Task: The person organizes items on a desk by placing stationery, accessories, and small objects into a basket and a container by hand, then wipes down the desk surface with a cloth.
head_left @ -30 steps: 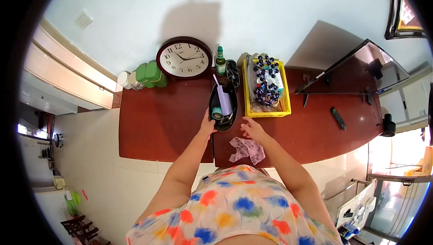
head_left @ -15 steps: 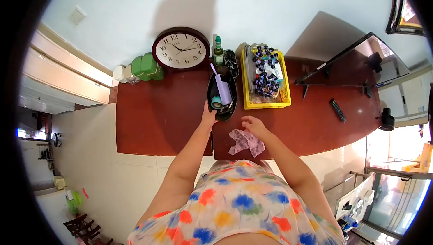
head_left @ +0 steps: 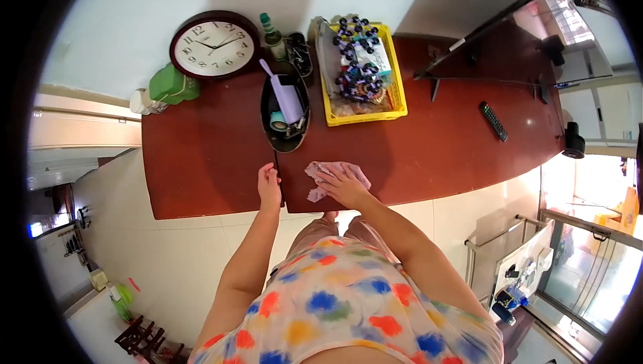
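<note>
My right hand (head_left: 344,187) lies flat with its fingers spread on a crumpled pink cloth (head_left: 320,171), which rests on the red-brown tabletop (head_left: 221,143). To its left, my left hand (head_left: 269,188) hovers by the seam at the front edge, fingers loosely curled and apart, nothing in them. Just beyond it stands a black oval container (head_left: 287,143). Inside that are a lilac long-handled tool (head_left: 289,101), a teal roll (head_left: 278,121) and small items I cannot make out.
Behind stand a wall clock (head_left: 214,46), a green bottle (head_left: 272,37), green containers (head_left: 173,86) and a small black holder (head_left: 299,56). A yellow basket (head_left: 367,117) holds packets and dark beaded objects. Further right are a remote (head_left: 493,121) and a television (head_left: 509,36).
My left hand has let go of the black container and drawn back toward the table's front edge. My right hand has come down onto the pink cloth. The view has shifted too.
</note>
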{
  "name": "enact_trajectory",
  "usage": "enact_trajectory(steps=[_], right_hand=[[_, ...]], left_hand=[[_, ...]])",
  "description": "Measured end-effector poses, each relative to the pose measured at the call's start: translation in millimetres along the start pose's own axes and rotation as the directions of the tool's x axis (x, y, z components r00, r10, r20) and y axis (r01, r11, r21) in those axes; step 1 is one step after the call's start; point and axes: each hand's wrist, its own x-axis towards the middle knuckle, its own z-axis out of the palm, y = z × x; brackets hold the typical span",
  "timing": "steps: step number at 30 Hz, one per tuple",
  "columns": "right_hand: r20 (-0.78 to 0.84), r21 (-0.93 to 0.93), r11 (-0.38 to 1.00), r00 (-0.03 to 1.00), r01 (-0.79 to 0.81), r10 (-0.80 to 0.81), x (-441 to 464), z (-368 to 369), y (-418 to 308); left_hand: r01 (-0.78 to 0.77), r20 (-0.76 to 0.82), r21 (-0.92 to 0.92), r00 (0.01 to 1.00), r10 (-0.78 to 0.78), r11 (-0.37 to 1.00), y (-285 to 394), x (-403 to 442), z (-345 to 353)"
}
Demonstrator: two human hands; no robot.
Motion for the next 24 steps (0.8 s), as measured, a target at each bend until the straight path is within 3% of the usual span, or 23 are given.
enact_trajectory(steps=[1,4,5,8,9,10,11,12,13,14,16,17,19,21,24], right_hand=[[0.05,0.081,0.997,0.999,-0.005,0.001,2.8,-1.0,4.6],[0.17,0.017,0.983,0.969,-0.184,0.178,5.4,-34.3,24.7],[-0.037,-0.028,0.978,0.978,-0.205,0.204,-6.0,-13.1,45.5],[-0.167,-0.088,0.826,0.826,-0.557,0.539,-39.8,-39.9,95.5],[-0.249,-0.072,0.799,0.787,-0.597,0.565,-68.4,-23.6,124.8],[-0.171,-0.045,0.723,0.718,-0.69,0.675,-91.2,-47.9,134.3],[-0.28,-0.135,0.678,0.684,-0.722,0.673,-118.0,-45.3,144.8],[-0.192,-0.075,0.652,0.653,-0.754,0.733,-141.0,-52.4,155.6],[-0.247,-0.069,0.641,0.636,-0.764,0.731,-160.3,-56.9,162.3],[-0.303,-0.063,0.631,0.617,-0.773,0.726,-175.6,-59.4,168.8],[-0.301,-0.036,0.617,0.597,-0.786,0.743,-192.1,-65.0,181.9],[-0.299,-0.021,0.611,0.588,-0.792,0.752,-197.3,-65.3,188.8],[-0.374,0.039,0.64,0.583,-0.767,0.721,-191.5,-67.1,200.8],[-0.442,0.057,0.695,0.606,-0.717,0.662,-178.7,-67.6,215.6],[-0.314,0.211,0.717,0.649,-0.664,0.693,-142.0,-76.5,231.0]], left_hand=[[-0.007,0.009,0.095,1.0,0.006,0.995,8.3,-16.7,5.9],[-0.037,0.136,0.201,0.991,0.009,0.979,4.0,-39.2,22.7],[-0.02,0.148,0.179,0.989,-0.007,0.984,1.1,-44.2,32.3],[-0.027,0.24,0.187,0.971,-0.019,0.982,0.7,-56.0,65.2],[0.019,0.257,0.155,0.965,-0.059,0.988,2.9,-59.9,77.9],[0.004,0.266,0.166,0.963,-0.049,0.986,0.9,-61.9,90.1],[-0.012,0.276,0.179,0.96,-0.039,0.984,-1.7,-63.3,101.4],[-0.028,0.285,0.191,0.958,-0.028,0.981,-5.1,-64.9,109.7],[-0.061,0.31,0.275,0.95,-0.028,0.96,-6.6,-65.4,116.8],[-0.302,0.349,0.444,0.926,0.148,0.843,-8.1,-67.9,123.0],[-0.65,0.506,0.663,0.755,0.418,0.372,3.1,-79.8,139.3],[-0.565,0.518,0.748,0.825,0.226,0.347,3.8,-83.8,145.6],[-0.504,0.494,0.847,0.864,0.097,0.169,12.7,-94.7,162.8],[-0.446,0.446,0.893,0.895,0.008,0.057,14.4,-98.3,181.3],[-0.367,0.366,0.93,0.927,-0.074,0.001,15.1,-96.7,201.2]])
